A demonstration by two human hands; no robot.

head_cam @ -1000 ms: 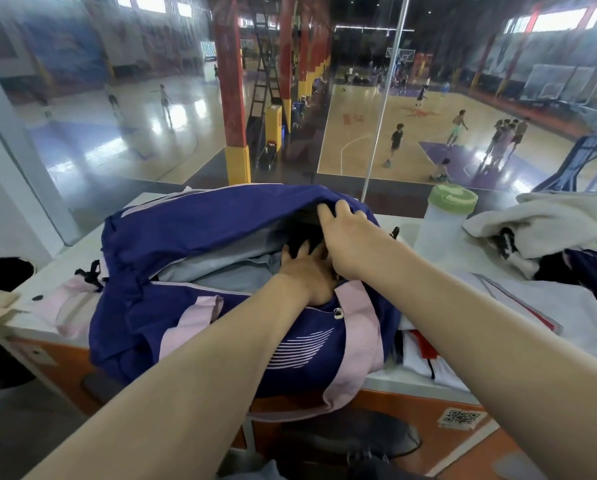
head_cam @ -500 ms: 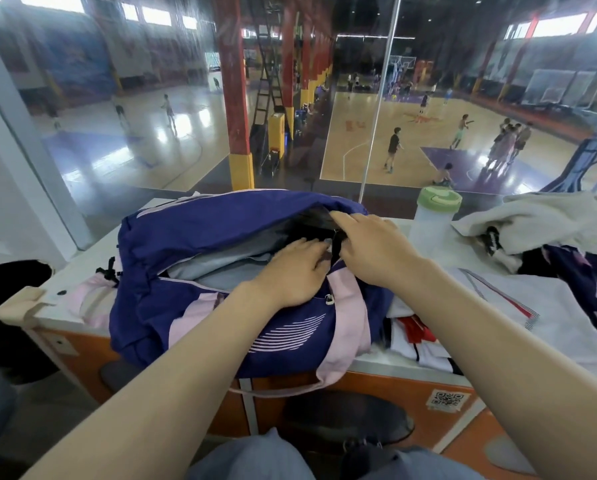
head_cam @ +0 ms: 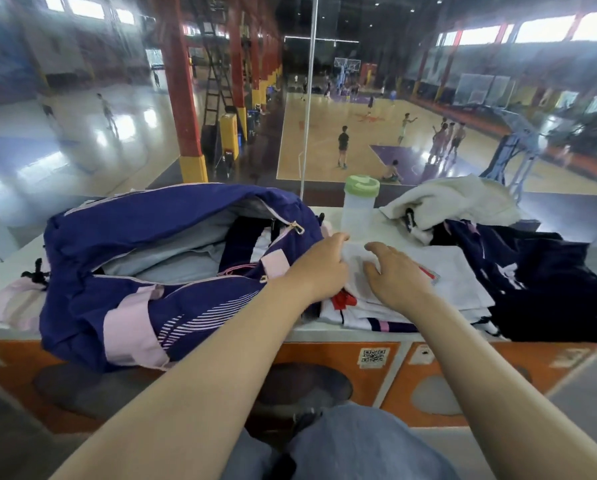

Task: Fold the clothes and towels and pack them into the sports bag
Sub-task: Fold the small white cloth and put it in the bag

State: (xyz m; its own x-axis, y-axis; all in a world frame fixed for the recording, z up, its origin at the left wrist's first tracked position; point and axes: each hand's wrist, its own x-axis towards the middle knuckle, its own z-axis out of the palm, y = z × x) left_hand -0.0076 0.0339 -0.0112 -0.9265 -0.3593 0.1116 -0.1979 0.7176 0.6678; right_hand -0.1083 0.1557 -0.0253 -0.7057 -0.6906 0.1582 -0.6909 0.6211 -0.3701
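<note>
While the sports bag (head_cam: 172, 268) lies unzipped on the left of the tabletop (head_cam: 387, 221), its mouth gaping toward the person and grey lining plus some dark and white cloth showing inside, the step in hand reads as fetching the next garment from the pile just beside the bag's right end. Head view, item by item: left hand (head_cam: 319, 271), fingers curled and pinching the near left edge of a white garment (head_cam: 439, 275) that lies flat on top of the stack; right hand (head_cam: 394, 271), fingers spread and relaxed, hovering over or lightly resting on the same cloth, contact not certain. The white garment has a red-trimmed edge, and beneath it lie further white, red and navy pieces (head_cam: 352, 315) reaching the tabletop's front edge. To the right, a dark navy garment (head_cam: 539, 282), loose and unfolded; behind it, a pale towel (head_cam: 453, 202), crumpled. A clear bottle with a green lid (head_cam: 359, 206) stands upright behind the hands, near the bag's end. Judgement: packing partly done, much cloth unfolded. Next move calls for both hands to take hold of the white garment's edges, lift it clear of the stack without dragging the pieces below, fold it, then carry it left into the bag's open mouth.
</note>
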